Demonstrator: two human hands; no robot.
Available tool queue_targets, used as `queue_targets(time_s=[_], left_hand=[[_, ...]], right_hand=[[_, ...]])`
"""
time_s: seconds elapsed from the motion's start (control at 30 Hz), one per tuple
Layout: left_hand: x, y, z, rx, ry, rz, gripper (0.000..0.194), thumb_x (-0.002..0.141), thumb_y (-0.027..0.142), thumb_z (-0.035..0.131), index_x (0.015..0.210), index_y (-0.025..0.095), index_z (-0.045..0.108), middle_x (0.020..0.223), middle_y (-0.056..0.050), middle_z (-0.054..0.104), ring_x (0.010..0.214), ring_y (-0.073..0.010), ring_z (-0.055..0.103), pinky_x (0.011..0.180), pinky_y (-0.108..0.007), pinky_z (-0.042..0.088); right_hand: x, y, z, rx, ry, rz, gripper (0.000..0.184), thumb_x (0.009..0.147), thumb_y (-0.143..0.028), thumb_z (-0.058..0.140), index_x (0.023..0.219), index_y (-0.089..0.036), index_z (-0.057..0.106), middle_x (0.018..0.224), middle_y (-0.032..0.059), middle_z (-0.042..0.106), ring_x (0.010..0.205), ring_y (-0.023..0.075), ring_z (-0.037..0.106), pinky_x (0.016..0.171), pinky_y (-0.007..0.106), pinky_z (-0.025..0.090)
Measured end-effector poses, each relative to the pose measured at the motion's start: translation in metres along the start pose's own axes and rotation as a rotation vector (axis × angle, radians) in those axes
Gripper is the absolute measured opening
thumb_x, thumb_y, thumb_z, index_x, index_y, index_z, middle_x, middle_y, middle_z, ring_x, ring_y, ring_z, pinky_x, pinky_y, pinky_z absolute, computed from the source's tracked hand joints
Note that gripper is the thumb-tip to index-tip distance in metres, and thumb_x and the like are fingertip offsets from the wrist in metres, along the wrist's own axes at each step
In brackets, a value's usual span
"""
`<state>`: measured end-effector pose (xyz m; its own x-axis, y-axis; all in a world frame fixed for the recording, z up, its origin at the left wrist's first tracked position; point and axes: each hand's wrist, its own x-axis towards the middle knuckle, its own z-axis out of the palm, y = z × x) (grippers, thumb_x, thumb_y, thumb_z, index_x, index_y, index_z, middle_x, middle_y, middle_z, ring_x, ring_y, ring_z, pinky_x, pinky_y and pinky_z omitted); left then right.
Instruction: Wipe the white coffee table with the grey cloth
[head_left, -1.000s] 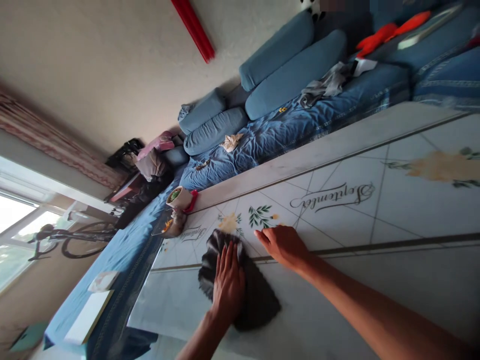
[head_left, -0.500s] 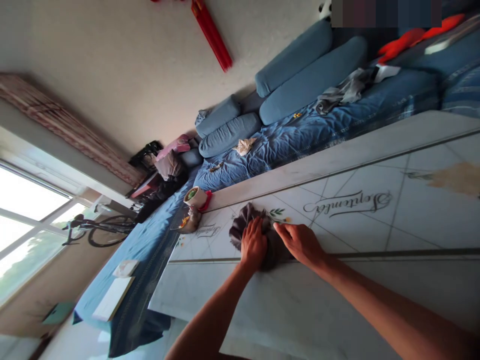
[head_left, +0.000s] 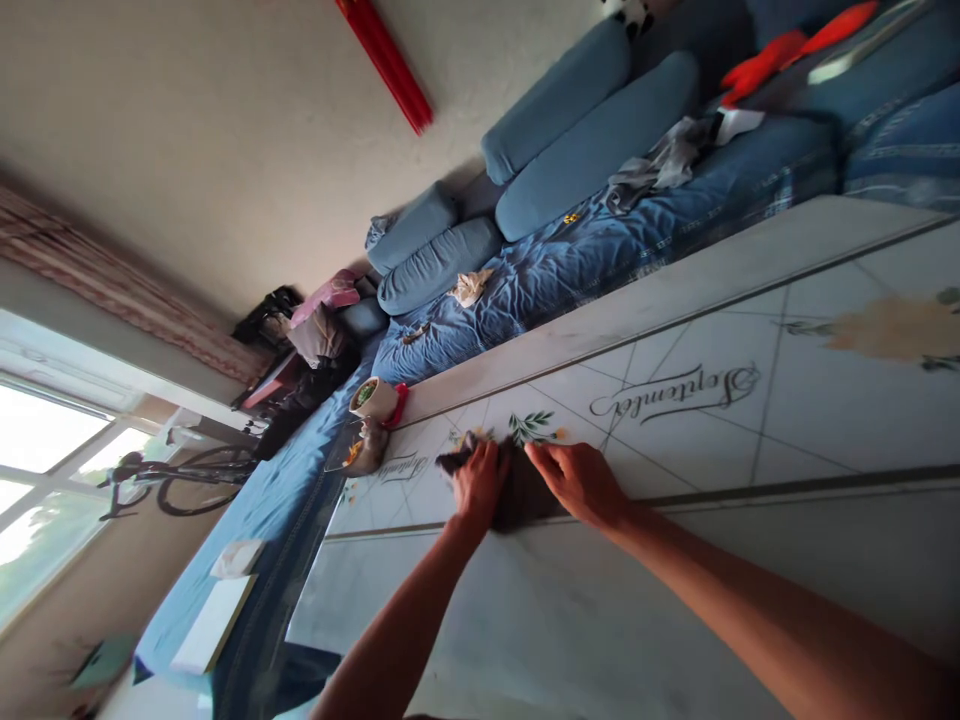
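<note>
While the blue-covered sofa (head_left: 540,275) stretches through the upper right of the frame, the marble-patterned table (head_left: 592,610) fills the lower right. On it, at frame center, the dark cloth (head_left: 523,492) lies bunched beneath your left hand (head_left: 478,482), fingers bent; I can't tell whether they grip it. Your right hand (head_left: 585,485) curls at the cloth's right edge, its hold on the fabric unclear. Left of center stands the potted plant (head_left: 376,402).
</note>
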<state>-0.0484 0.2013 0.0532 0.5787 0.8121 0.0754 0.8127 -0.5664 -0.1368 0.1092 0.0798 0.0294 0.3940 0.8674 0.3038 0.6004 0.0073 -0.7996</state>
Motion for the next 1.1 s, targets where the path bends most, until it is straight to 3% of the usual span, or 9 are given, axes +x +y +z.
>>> queue_targets(time_s=[0.07, 0.13, 0.37, 0.43, 0.53, 0.7, 0.8, 1.03, 1.1], left_hand=[[0.037, 0.016, -0.012, 0.012, -0.013, -0.085, 0.027, 0.123, 0.041, 0.05, 0.134, 0.024, 0.068, 0.132, -0.009, 0.08, 0.105, -0.0228, 0.081, 0.081, -0.03, 0.058], [0.037, 0.018, -0.017, 0.038, -0.054, -0.085, 0.033, 0.125, 0.044, 0.043, 0.142, 0.026, 0.064, 0.136, -0.009, 0.079, 0.11, -0.0235, 0.081, 0.084, -0.031, 0.058], [-0.141, -0.022, -0.014, 0.148, -0.286, 0.011, 0.021, 0.12, 0.029, 0.054, 0.125, 0.03, 0.075, 0.119, -0.003, 0.082, 0.107, -0.0238, 0.083, 0.08, -0.029, 0.058], [-0.167, -0.027, -0.015, 0.191, -0.358, 0.007, 0.027, 0.119, 0.02, 0.05, 0.124, 0.029, 0.075, 0.115, -0.003, 0.083, 0.107, -0.0239, 0.084, 0.081, -0.029, 0.059], [-0.14, -0.018, -0.022, 0.208, -0.402, 0.003, 0.031, 0.12, 0.021, 0.044, 0.129, 0.024, 0.073, 0.119, -0.007, 0.084, 0.111, -0.0269, 0.085, 0.085, -0.034, 0.063], [-0.017, 0.022, -0.039, 0.217, -0.316, -0.053, 0.037, 0.123, 0.023, 0.037, 0.136, 0.015, 0.071, 0.117, -0.016, 0.085, 0.115, -0.0312, 0.086, 0.095, -0.041, 0.065], [0.002, 0.031, -0.043, 0.202, -0.296, -0.058, 0.04, 0.121, 0.018, 0.034, 0.137, 0.013, 0.07, 0.118, -0.019, 0.084, 0.116, -0.0329, 0.085, 0.095, -0.042, 0.066], [-0.15, -0.003, -0.027, 0.19, -0.458, 0.061, 0.035, 0.114, 0.011, 0.044, 0.137, 0.019, 0.069, 0.12, -0.014, 0.082, 0.11, -0.0309, 0.086, 0.088, -0.038, 0.066], [-0.168, -0.008, -0.026, 0.203, -0.502, 0.062, 0.036, 0.111, 0.009, 0.046, 0.136, 0.02, 0.069, 0.12, -0.013, 0.082, 0.111, -0.0293, 0.085, 0.09, -0.038, 0.066]], right_hand=[[0.001, 0.002, -0.006, 0.059, 0.033, 0.01, 0.087, 0.115, -0.085, 0.012, 0.069, -0.026, 0.056, 0.06, 0.0044, 0.062, 0.058, 0.0188, 0.055, 0.065, 0.034, 0.033], [0.001, 0.002, -0.012, 0.1, 0.06, 0.009, 0.088, 0.11, -0.093, 0.012, 0.066, -0.027, 0.049, 0.057, 0.0039, 0.058, 0.057, 0.019, 0.052, 0.065, 0.035, 0.034], [-0.002, -0.003, -0.01, 0.12, 0.077, 0.023, 0.085, 0.107, -0.096, 0.012, 0.064, -0.028, 0.039, 0.053, 0.0021, 0.052, 0.052, 0.0176, 0.046, 0.062, 0.035, 0.032], [-0.004, -0.006, -0.003, 0.106, 0.047, 0.005, 0.084, 0.111, -0.09, 0.009, 0.065, -0.028, 0.042, 0.053, 0.002, 0.052, 0.052, 0.0176, 0.046, 0.063, 0.035, 0.03], [-0.007, -0.01, 0.006, 0.051, 0.014, -0.092, 0.084, 0.114, -0.083, 0.008, 0.066, -0.027, 0.049, 0.054, 0.0037, 0.055, 0.053, 0.0179, 0.048, 0.064, 0.036, 0.027], [-0.006, -0.005, 0.002, 0.035, 0.055, -0.099, 0.086, 0.115, -0.083, 0.011, 0.066, -0.026, 0.054, 0.056, 0.0055, 0.059, 0.055, 0.0178, 0.05, 0.065, 0.035, 0.03], [-0.002, -0.001, -0.009, 0.084, 0.08, -0.043, 0.086, 0.111, -0.091, 0.013, 0.064, -0.027, 0.048, 0.056, 0.004, 0.056, 0.055, 0.0173, 0.048, 0.064, 0.034, 0.033], [-0.003, -0.005, -0.009, 0.125, 0.07, -0.004, 0.084, 0.108, -0.095, 0.013, 0.064, -0.028, 0.038, 0.052, 0.0009, 0.047, 0.052, 0.0169, 0.042, 0.062, 0.035, 0.03], [-0.006, -0.007, -0.003, 0.105, 0.041, -0.031, 0.083, 0.112, -0.089, 0.011, 0.064, -0.028, 0.042, 0.052, 0.0019, 0.05, 0.051, 0.0174, 0.044, 0.062, 0.035, 0.03]])
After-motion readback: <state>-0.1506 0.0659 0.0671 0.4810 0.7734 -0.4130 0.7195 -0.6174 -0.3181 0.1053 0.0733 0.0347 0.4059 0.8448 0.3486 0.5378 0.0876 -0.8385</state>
